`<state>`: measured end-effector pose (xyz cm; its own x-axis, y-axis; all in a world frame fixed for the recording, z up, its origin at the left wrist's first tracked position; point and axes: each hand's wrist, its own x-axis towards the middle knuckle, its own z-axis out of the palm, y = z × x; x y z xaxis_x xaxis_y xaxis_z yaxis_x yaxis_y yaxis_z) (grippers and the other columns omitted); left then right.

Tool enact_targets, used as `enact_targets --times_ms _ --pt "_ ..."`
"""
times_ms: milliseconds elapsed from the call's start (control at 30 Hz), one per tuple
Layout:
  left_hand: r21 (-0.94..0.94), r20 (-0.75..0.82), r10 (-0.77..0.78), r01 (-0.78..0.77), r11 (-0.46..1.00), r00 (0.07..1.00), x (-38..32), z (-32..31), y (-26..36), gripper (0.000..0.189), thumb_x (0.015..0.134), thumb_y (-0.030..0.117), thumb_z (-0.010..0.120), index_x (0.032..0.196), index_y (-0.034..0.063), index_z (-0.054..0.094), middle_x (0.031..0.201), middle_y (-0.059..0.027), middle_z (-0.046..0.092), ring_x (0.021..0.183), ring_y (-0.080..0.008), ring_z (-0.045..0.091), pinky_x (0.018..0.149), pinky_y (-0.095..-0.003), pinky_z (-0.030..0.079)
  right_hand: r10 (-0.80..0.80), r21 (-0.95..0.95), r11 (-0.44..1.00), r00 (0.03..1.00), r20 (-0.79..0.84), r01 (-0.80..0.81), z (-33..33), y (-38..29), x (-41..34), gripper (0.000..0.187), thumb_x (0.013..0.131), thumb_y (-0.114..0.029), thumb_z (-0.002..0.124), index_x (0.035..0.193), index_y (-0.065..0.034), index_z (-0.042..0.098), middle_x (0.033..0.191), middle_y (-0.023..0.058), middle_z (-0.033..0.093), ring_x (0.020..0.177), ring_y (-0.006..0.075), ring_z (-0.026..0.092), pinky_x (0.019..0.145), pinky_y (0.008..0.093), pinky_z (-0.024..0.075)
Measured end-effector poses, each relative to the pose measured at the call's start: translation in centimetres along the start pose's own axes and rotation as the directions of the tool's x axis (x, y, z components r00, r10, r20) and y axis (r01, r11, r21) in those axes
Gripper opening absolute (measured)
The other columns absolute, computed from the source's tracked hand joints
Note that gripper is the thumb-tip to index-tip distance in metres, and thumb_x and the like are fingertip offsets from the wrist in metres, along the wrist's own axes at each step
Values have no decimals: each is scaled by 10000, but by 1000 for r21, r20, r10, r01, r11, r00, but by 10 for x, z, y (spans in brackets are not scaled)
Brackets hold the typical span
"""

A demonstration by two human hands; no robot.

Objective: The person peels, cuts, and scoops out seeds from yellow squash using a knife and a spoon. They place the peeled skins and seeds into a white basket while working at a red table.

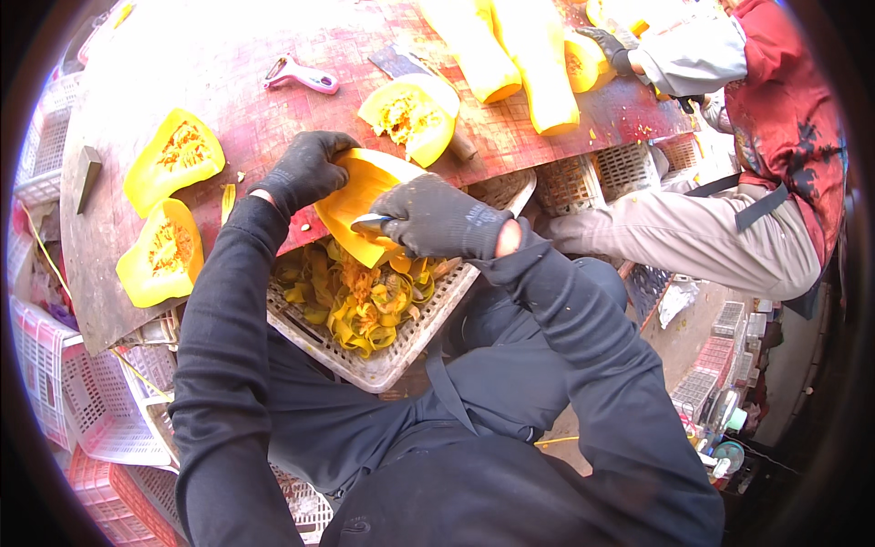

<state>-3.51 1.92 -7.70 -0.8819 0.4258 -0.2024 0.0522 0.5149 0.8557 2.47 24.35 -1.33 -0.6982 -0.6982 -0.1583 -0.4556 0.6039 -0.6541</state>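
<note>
My left hand (304, 171), in a dark glove, grips the upper left edge of a hollow pumpkin piece (362, 181). In my gloved right hand (434, 215) is a metal scraping tool (370, 222), probably a spoon, held against the inside of that piece; its handle is hidden in my fist. Right below, a plastic crate (383, 376) holds curled peels (369, 321) and stringy pulp. Behind my hands, a seeded pumpkin piece (417, 116) rests beside a knife blade (398, 61). Two more seeded pieces (174, 157) (164, 249) lie at the left, and a pink and white peeler (301, 75) lies farther back.
A worn reddish table (273, 123) carries long peeled pumpkins (540, 68) and a dark wedge-shaped block (87, 178). At the right sits a co-worker (779, 137), with a gloved hand near another cut pumpkin. Plastic crates (109, 403) stand at the left and under the table.
</note>
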Motion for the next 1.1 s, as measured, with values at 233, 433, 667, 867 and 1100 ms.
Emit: enact_targets --times_ms 233,433,667,867,1100 --pt "12 73 21 -22 1000 997 -1 -10 10 404 756 -37 587 1151 -69 665 988 -115 731 903 -175 686 856 -316 554 -58 -167 986 918 -392 -9 31 3 3 185 849 -118 584 971 -24 687 889 231 679 880 401 660 807 497 513" --pt "-29 128 -29 33 999 991 -2 -14 13 378 780 -19 596 1146 -82 669 978 -92 725 868 -161 668 829 -310 545 -3 -295 950 936 -352 -107 51 -6 26 202 874 -153 597 1035 -62 677 960 204 664 850 369 680 750 476 537" --pt "-145 146 -25 46 988 989 2 -16 0 323 825 46 623 1122 -62 690 925 -43 709 822 -116 639 781 -292 527 -1 -306 942 912 -411 -137 42 -15 16 225 908 -141 558 1078 -35 660 956 196 666 928 371 640 803 480 512" --pt "-187 182 -61 96 978 981 1 -19 4 300 850 49 628 1123 -55 692 927 -43 708 821 -104 631 762 -280 524 -13 -329 933 898 -440 -148 59 -6 30 236 890 -163 595 1096 -78 671 986 153 653 850 322 685 711 446 544" --pt "-79 136 -35 46 996 990 3 -15 0 287 869 9 626 1138 -79 674 942 -56 714 847 -117 649 789 -290 540 -6 -392 914 963 -268 -103 50 -19 29 230 892 -156 597 1099 -106 682 981 143 638 864 322 696 713 443 555"
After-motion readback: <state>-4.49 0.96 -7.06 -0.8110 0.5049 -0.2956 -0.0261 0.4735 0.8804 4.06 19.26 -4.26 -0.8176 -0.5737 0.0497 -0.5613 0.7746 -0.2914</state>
